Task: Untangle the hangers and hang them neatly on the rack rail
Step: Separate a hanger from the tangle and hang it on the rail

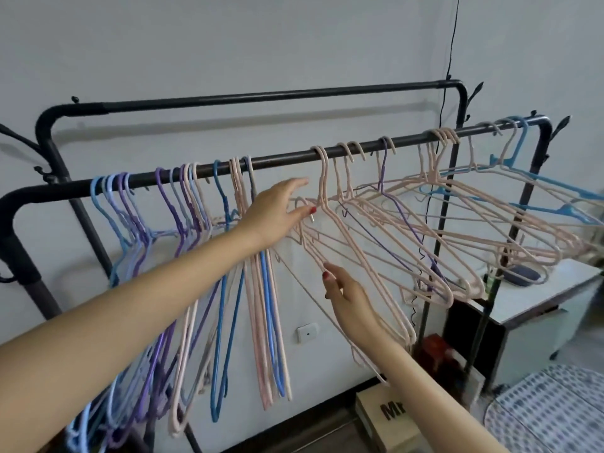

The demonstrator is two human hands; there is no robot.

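Hangers crowd the front rail [287,158] of the black rack, and I see them in two lots: left of the rail's middle, blue, purple and pink ones [196,220] hang close and steeply tilted; right of the middle, mostly pink ones [457,204] fan out flatter, with a bright blue hanger [519,148] hooked near the rail's right end. My left hand [277,214] reaches up just under the rail's middle, fingers stretched out and loose, its thumb against the hook of a pink hanger [313,237] that sits below the rail, not hooked on it. My right hand [343,289] is lower, below the rail's middle, pinching that same hanger's sloping arm between thumb and fingers. A second, bare rail [261,96] runs behind the front one. Below the front rail's right end stands a pale tabletop [539,289], and under the rail on the floor a cardboard box [385,416]
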